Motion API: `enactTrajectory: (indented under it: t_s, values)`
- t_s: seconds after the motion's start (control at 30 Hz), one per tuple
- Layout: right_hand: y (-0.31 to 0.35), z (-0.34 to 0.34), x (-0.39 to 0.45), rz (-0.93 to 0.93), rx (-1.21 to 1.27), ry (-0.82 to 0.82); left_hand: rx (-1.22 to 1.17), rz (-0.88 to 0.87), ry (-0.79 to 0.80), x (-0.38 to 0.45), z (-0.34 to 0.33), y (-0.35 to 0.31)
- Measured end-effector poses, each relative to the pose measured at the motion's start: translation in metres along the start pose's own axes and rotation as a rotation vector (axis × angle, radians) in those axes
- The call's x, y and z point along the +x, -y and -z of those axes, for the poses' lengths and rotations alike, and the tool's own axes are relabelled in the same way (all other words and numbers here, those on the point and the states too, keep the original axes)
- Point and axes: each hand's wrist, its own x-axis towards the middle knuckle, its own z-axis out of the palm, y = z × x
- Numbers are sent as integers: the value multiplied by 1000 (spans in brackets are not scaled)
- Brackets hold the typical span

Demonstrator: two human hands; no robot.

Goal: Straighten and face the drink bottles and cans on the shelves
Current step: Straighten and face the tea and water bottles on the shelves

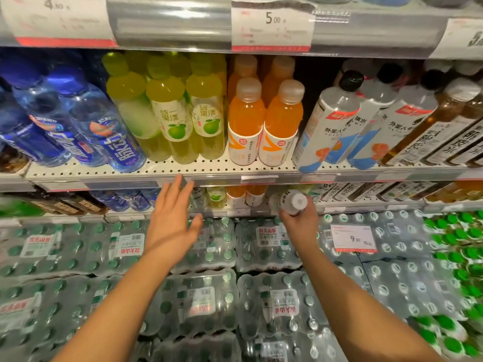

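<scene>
The right hand [300, 226] grips 1 white-capped bottle [294, 203], cap toward the person and long axis pointing into the lower shelf [235, 212] just ahead, at its front edge, while the left hand [171, 218] hovers open-fingered just beside that edge.

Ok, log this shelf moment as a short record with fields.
left hand: left hand open, fingers straight, reaching toward the lower shelf, holding nothing
right hand: right hand grips a white-capped bottle in front of the lower shelf
upper shelf: blue bottles, green bottles, orange bottles, then white-labelled bottles
facing: green and orange bottles stand upright, labels forward
below: shrink-wrapped water packs
price tags: 5.00 tag above, 9.80 tag on the packs
</scene>
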Motion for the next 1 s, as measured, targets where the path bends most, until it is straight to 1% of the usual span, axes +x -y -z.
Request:
enactTrajectory:
  t_s: [0.1, 0.17, 0.3, 0.47, 0.6, 0.73, 0.8, 0.87, 0.93, 1.0]
  values:
    - [-6, -18, 23, -12, -24, 6, 138, -3, 38, 8, -5, 7]
    - [-7, -29, 36, -2, -59, 14, 193, -16, 36, 8, -10, 9]
    - [-1, -43, 54, -79, -206, 94, 197, -8, 12, 10, -12, 9]
    - [19, -46, 71, -43, -515, 218, 229, -18, 13, 11, -12, 12]
    - [31, -42, 84, -116, -652, 276, 222, -17, 22, 11, -12, 11]
    - [35, -42, 85, -193, -639, 304, 223, -7, 43, 11, -10, 9]
    - [35, -41, 77, -184, -616, 296, 226, -7, 51, 10, -9, 8]
    - [36, -37, 64, -153, -528, 289, 226, -2, 63, 10, -7, 7]
    - [36, -30, 45, -161, -397, 290, 230, 3, 76, 10, -4, 5]
    - [31, -21, 20, -165, -341, 336, 227, -7, 85, 9, -2, 3]
